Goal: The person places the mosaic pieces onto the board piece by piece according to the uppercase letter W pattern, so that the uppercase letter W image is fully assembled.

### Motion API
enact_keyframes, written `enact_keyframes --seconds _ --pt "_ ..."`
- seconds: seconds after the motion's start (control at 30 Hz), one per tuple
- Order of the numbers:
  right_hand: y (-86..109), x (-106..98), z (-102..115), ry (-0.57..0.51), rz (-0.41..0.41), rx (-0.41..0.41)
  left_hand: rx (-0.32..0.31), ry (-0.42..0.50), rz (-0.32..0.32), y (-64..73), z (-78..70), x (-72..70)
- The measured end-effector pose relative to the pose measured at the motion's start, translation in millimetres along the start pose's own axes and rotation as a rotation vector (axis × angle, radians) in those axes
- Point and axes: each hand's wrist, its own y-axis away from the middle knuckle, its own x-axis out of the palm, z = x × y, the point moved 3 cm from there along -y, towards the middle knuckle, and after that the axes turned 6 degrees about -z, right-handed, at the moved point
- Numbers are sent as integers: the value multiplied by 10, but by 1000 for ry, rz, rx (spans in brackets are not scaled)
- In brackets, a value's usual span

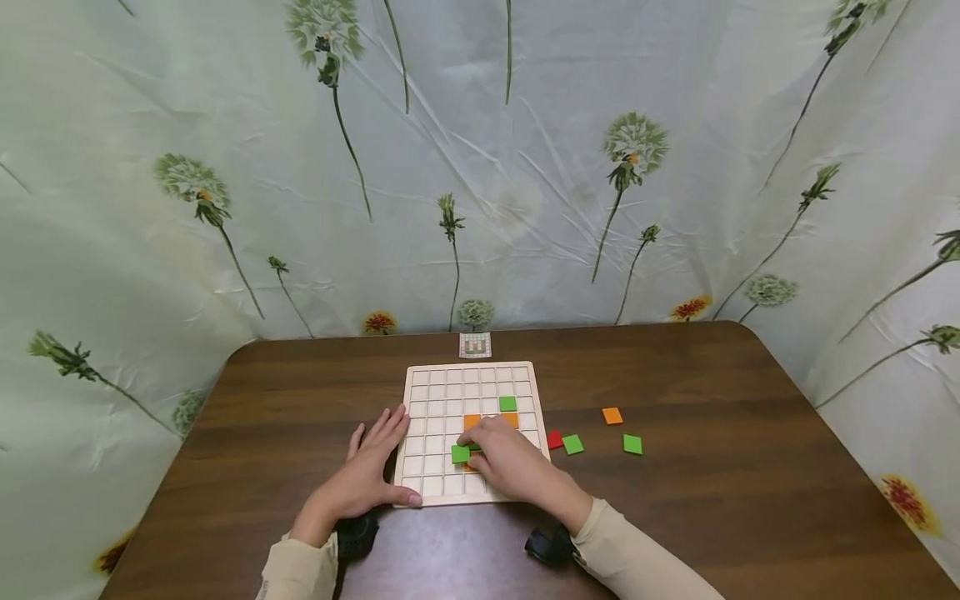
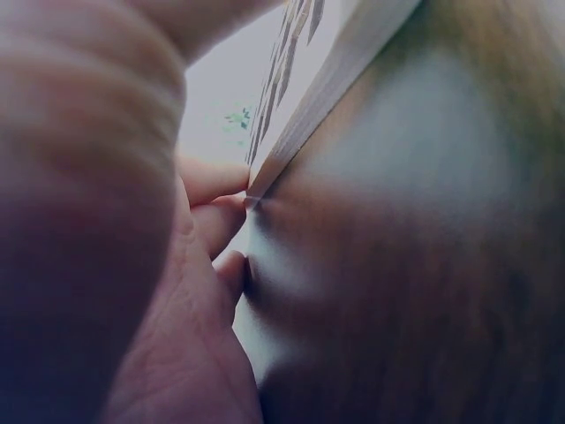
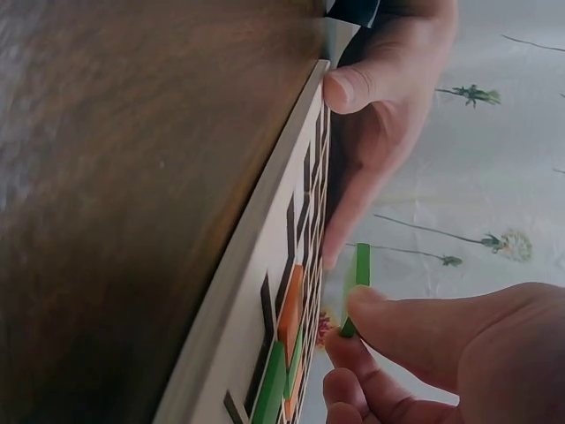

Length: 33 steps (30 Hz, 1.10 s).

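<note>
A pale wooden grid board (image 1: 417,427) lies on the table. My left hand (image 1: 366,473) rests at its left side, thumb on the near left corner and fingers spread along the edge; in the left wrist view, fingertips meet the board's side. Over the board's middle, my right hand (image 1: 517,462) pinches a green square tile (image 3: 357,278) between thumb and fingers. The right wrist view shows this tile held on edge, above the grid. On the board sit a green tile (image 1: 507,403), orange tiles (image 1: 472,422) and further tiles partly hidden under the right hand.
Right of the board lie a red tile (image 1: 554,439), a green tile (image 1: 573,444), an orange tile (image 1: 612,415) and another green tile (image 1: 632,444). A small printed card (image 1: 475,345) lies behind the board. Flower-patterned cloth (image 1: 525,183) hangs behind the brown table (image 1: 675,517).
</note>
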Motion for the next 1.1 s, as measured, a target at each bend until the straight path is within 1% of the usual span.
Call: enact_keyframes --seconds 0.17,0.4,0.53,0.83,1.1 --pt "-23 28 35 29 -2 -37 3 5 -4 2 7 -14" --pt "-39 48 51 72 25 -26 36 5 -28 -12 3 -19" --pt "-56 60 49 92 28 -29 44 9 -36 -10 0 -17" --pt "-72 87 47 100 38 -19 44 11 -40 -10 -5 -20" --pt "-79 126 44 83 46 1 36 14 -23 19 -6 -20"
